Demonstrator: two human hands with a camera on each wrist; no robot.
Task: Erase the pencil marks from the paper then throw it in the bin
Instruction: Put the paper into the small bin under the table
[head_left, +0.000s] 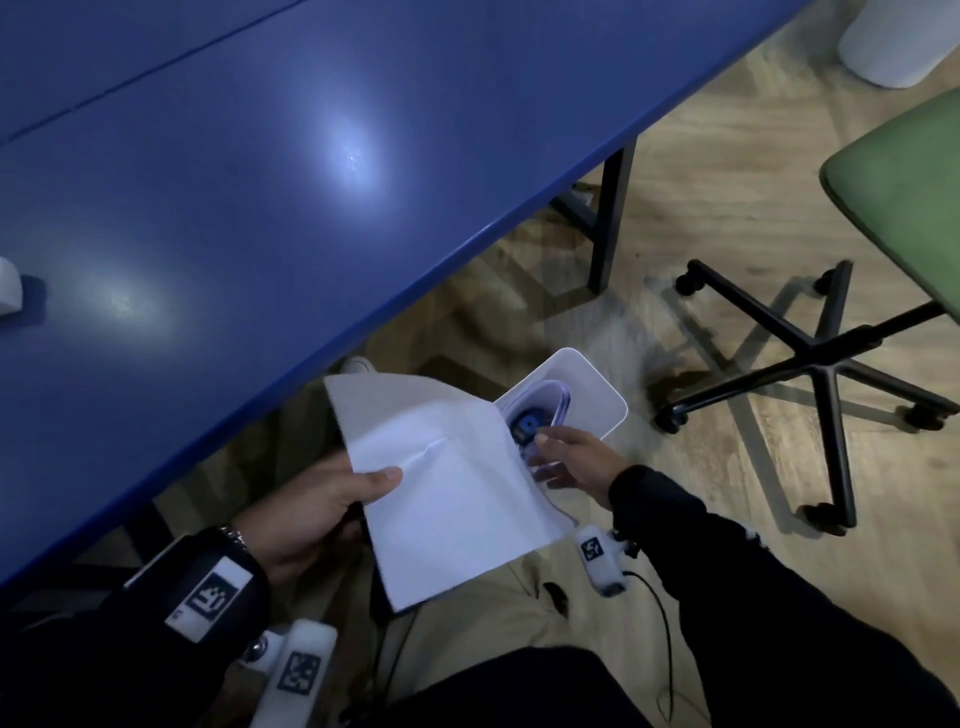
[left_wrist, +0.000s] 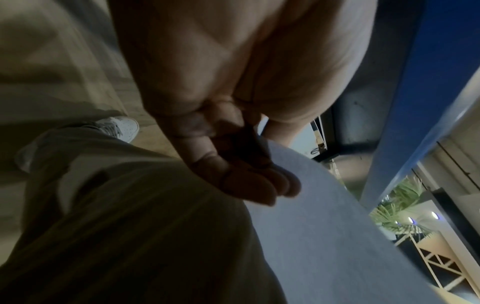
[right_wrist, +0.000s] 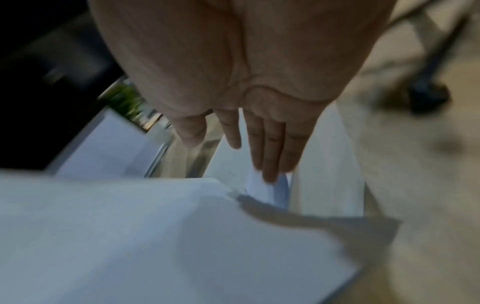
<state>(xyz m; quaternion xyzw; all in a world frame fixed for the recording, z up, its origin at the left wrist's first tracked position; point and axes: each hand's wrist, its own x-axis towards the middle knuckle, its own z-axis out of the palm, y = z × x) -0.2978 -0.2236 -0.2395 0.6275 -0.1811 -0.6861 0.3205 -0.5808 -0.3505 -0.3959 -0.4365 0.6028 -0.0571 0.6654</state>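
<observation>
- The left hand (head_left: 311, 506), lower centre-left of the head view, pinches the white sheet of paper (head_left: 447, 488): its thumb lies on top near the left edge and the fingers (left_wrist: 259, 185) are curled under it.
- The paper is held in the air over the person's lap, slightly bent with a crease near its middle; its upper right edge reaches over the near rim of the white bin (head_left: 597, 384).
- The right hand (head_left: 576, 462), just right of the paper, holds nothing; its straight fingers (right_wrist: 270, 156) point down into the bin's mouth.
- The bin stands on the wooden floor at centre frame and holds some white and blue waste.
- A blue table (head_left: 260, 182) fills the upper left; an office chair with a green seat (head_left: 810, 353) stands at right.
</observation>
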